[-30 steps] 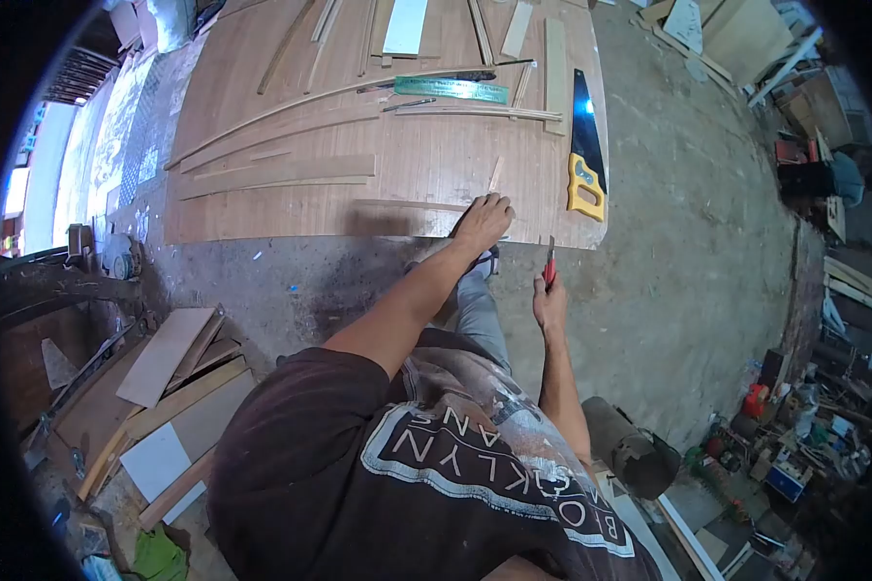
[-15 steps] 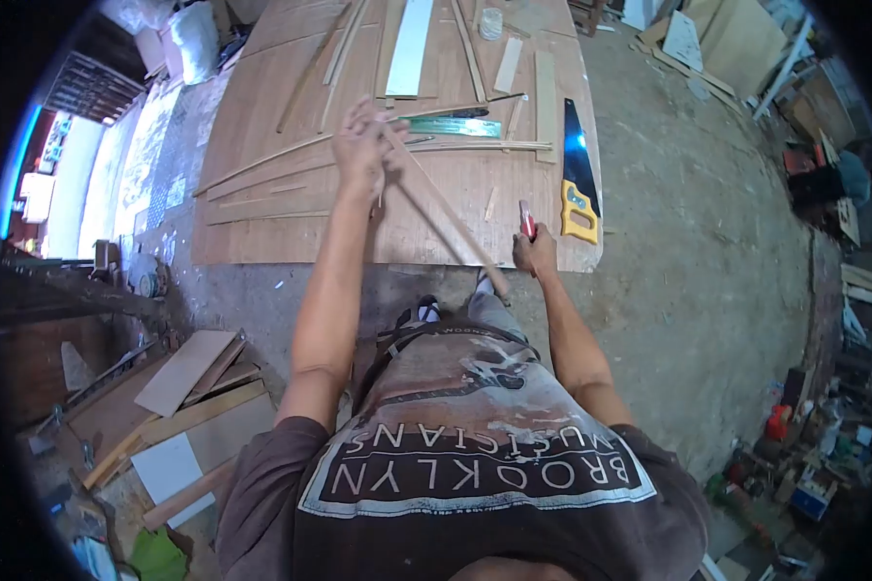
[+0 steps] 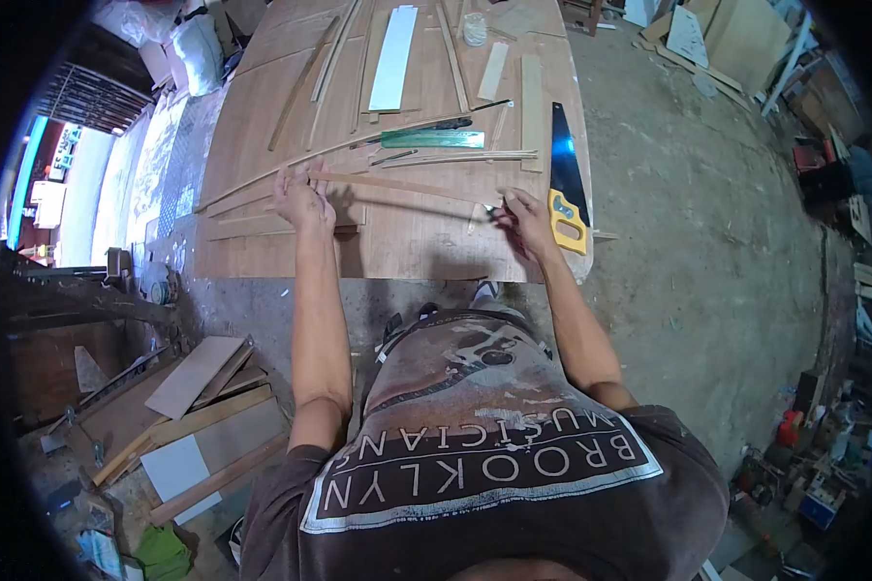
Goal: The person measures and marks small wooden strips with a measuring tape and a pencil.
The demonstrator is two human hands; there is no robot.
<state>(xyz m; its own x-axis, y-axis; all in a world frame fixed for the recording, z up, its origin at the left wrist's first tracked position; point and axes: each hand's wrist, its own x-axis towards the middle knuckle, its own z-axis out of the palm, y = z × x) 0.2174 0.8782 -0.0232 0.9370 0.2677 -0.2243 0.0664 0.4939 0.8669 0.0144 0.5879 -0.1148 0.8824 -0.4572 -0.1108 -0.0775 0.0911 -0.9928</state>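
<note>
A thin wooden strip (image 3: 397,184) is held above the wooden table, nearly level across the view. My left hand (image 3: 305,200) is closed round its left end. At its right end is my right hand (image 3: 525,221), fingers closed; a dark, partly hidden thing shows beneath them, too unclear to name. Just right of that hand lies a handsaw with a yellow handle (image 3: 567,221). Beyond the strip, a green ruler-like piece (image 3: 433,139) lies among thin sticks.
The tabletop (image 3: 417,254) bears a white board (image 3: 393,60), several wooden strips and a clear jar (image 3: 475,30). Wood offcuts (image 3: 196,378) are piled on the floor at lower left. Tools and clutter stand at lower right.
The strip has swung from a steep slant to nearly level. My left hand has moved left and down; my right hand has risen to the strip's right end. The red tool it held is now mostly hidden.
</note>
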